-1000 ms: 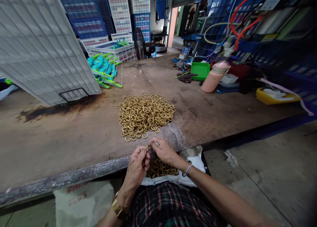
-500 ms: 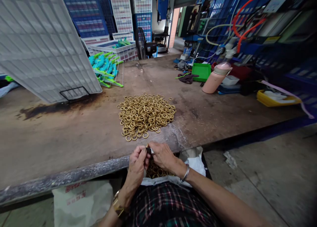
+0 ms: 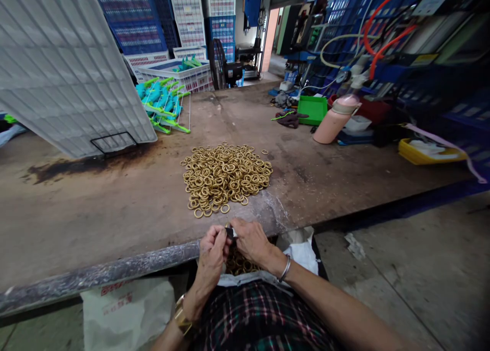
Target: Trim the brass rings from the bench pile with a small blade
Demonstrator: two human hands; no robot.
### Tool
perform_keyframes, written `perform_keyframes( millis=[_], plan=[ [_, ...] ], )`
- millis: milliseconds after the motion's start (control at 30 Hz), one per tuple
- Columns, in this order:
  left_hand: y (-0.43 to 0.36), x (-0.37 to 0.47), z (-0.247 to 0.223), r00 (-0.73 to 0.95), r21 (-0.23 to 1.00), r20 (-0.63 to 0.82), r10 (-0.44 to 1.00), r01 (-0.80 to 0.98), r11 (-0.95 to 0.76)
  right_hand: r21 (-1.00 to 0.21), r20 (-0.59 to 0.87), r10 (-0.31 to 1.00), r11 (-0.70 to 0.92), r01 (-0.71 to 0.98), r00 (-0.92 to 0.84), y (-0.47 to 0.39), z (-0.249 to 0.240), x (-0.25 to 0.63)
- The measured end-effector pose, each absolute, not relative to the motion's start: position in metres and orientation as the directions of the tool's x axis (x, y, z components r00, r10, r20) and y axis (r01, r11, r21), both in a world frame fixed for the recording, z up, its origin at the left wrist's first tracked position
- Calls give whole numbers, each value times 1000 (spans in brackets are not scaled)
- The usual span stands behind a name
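Observation:
Just off the front edge of the brown table [image 3: 126, 208], my left hand [image 3: 213, 249] and my right hand [image 3: 253, 241] meet, fingers pinched together around a small black piece [image 3: 229, 232]. A bit of a gold ring shows at the fingertips, and something whitish lies beside the right fingers. Which hand grips which part cannot be made out. Beyond the hands, a heap of gold rings [image 3: 225, 177] lies on the table. Below them, more rings [image 3: 241, 263] fill an open white bag [image 3: 302, 253] at my lap.
A grey-white ribbed panel [image 3: 76, 75] leans at left, near teal and green parts [image 3: 163, 103]. At right are a pink bottle [image 3: 334, 121], a green tray [image 3: 312, 111] and a yellow tray [image 3: 429, 154]. A printed bag [image 3: 128, 310] hangs below the table edge.
Both hands stay nearly in place, with only slight finger movement around the small black piece. The view has shifted very slightly.

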State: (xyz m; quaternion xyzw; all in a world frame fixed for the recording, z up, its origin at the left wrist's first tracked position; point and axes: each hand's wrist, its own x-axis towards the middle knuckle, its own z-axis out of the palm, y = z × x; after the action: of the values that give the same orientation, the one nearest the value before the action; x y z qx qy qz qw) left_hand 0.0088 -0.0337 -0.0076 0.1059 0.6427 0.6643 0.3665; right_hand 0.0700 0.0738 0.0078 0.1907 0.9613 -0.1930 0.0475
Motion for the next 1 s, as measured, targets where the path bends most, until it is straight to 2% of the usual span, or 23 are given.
perform_keyframes(
  millis=[167,500,1000],
  plan=[
    [-34,7,-7,-708,933,-322,628,-351,82,-326,-180,356,858,397,-917,73,6,68],
    [-35,7,-10,-720,937,-309,622,-342,69,-380,-132,342,849,366,-930,77,1,68],
    [-37,5,-15,-734,958,-253,631,-279,60,-340,-230,250,885,318,-941,80,10,63]
  ],
)
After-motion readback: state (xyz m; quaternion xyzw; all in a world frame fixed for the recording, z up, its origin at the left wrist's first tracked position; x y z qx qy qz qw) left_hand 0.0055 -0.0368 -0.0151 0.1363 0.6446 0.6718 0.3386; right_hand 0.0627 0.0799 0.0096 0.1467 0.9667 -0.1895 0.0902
